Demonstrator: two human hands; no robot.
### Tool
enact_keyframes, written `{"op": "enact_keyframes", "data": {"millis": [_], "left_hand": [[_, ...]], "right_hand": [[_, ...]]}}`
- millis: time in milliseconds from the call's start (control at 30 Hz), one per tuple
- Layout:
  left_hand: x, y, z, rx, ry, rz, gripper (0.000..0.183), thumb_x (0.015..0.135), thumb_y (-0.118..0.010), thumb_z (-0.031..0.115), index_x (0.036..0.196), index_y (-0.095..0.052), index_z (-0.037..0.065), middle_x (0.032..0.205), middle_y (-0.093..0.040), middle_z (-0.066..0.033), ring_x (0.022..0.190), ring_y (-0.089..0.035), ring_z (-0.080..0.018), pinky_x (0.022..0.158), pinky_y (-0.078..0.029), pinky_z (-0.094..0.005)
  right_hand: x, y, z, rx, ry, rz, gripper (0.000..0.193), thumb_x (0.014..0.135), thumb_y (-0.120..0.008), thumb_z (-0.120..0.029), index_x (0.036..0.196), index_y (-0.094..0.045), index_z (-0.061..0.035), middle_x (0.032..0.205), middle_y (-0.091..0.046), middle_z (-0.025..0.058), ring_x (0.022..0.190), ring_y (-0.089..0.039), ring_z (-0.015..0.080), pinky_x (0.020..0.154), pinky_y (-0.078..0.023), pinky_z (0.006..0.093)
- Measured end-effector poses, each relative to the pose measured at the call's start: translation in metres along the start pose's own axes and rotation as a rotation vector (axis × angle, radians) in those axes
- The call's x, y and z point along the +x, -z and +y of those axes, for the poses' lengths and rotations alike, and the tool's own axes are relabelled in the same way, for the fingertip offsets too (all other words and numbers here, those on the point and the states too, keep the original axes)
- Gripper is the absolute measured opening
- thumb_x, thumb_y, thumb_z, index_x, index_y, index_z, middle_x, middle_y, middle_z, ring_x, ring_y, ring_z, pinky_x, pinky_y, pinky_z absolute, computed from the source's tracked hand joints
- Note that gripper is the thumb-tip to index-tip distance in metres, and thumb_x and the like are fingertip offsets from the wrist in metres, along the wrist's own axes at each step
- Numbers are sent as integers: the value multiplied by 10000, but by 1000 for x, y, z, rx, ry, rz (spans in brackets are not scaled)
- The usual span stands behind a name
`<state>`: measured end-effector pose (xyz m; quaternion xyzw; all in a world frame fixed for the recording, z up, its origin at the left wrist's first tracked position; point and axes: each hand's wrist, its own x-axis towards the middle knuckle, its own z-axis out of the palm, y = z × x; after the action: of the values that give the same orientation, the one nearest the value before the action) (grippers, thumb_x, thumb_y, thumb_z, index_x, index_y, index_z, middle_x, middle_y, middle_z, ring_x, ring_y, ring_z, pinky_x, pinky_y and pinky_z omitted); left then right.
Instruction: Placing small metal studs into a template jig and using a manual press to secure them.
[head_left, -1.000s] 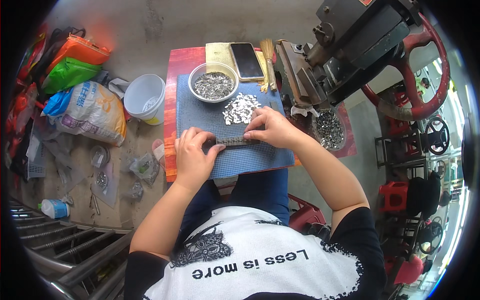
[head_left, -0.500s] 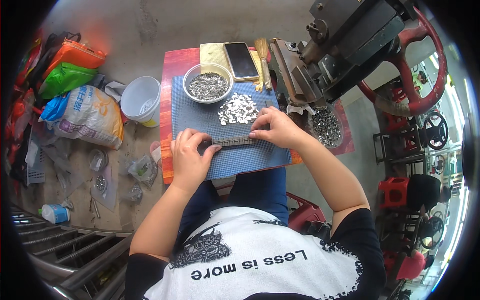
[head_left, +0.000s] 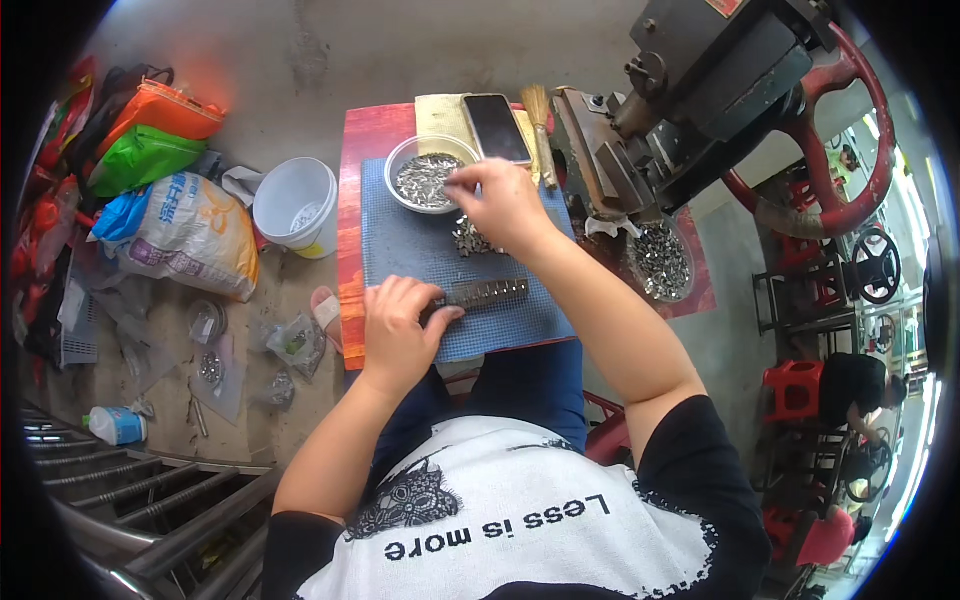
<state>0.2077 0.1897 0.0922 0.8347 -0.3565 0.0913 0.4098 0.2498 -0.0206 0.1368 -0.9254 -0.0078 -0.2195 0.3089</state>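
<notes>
So your left hand (head_left: pixel 400 325) is down on the blue mat (head_left: pixel 405 245), thumb on the near side and index finger on the far side of the left end of that notched metal bar (head_left: pixel 490 292). Looks like a grasp on that end, with the rest of the bar sticking out to the right, lying on the mat toward the edge nearest you.

Your right hand (head_left: pixel 505 210) is up over the right side of the round plastic bowl (head_left: pixel 425 211), thumb and fingertips drawn close together above the small metal pieces (head_left: pixel 420 178) in there. Can't tell if you've got a piece pinched in them, too small to make out. Just below that hand is a loose pile (head_left: pixel 472 240) of little bits on the mat, partly covered by your hand.

The mat's on a red table (head_left: pixel 365 125). Past the bowl you've got a phone (head_left: pixel 495 125) on a yellow cloth (head_left: pixel 440 115), with a straw brush (head_left: pixel 538 125) right beside it. On your right there's a chunky dark machine (head_left: pixel 730 100) with a red handwheel (head_left: pixel 880 125), plus a tub of more shiny bits (head_left: pixel 662 260). A white bucket (head_left: pixel 285 205) is on the floor to the left.
</notes>
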Motion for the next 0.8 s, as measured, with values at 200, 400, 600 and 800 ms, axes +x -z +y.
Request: {"op": "enact_keyframes", "data": {"millis": [200,400,600,800], "left_hand": [[-4,3,2,-26,-32,9,216,752,-828,218,841,-693,75,825,-648,-51,854,-591,-261,807,-389,-396],[-4,2,3,-38,-36,-15,212,758,-823,228,836,-695,79,822,-645,-49,848,-589,-260,805,-388,-394],[-3,0,5,-28,-58,-12,210,753,-825,219,838,-695,79,816,-649,-56,837,-591,-267,802,-392,-399],[-1,0,4,2,-51,8,210,727,-824,167,798,-675,37,799,-656,-96,795,-594,-299,779,-414,-409]], "right_hand": [[-41,14,-10,-34,38,-459,150,761,-790,-139,852,-758,-25,872,-710,151,831,-671,340,784,-543,413],[-45,7,-11,-180,148,-463,153,756,-752,-167,814,-741,-26,806,-677,144,862,-647,353,814,-526,453],[-36,16,-7,-174,91,-611,148,742,-744,-168,843,-761,-61,858,-727,172,901,-703,356,828,-557,451],[-34,-7,-8,-380,119,-686,228,706,-723,-193,841,-760,-13,860,-719,229,883,-709,395,825,-562,468]]}}
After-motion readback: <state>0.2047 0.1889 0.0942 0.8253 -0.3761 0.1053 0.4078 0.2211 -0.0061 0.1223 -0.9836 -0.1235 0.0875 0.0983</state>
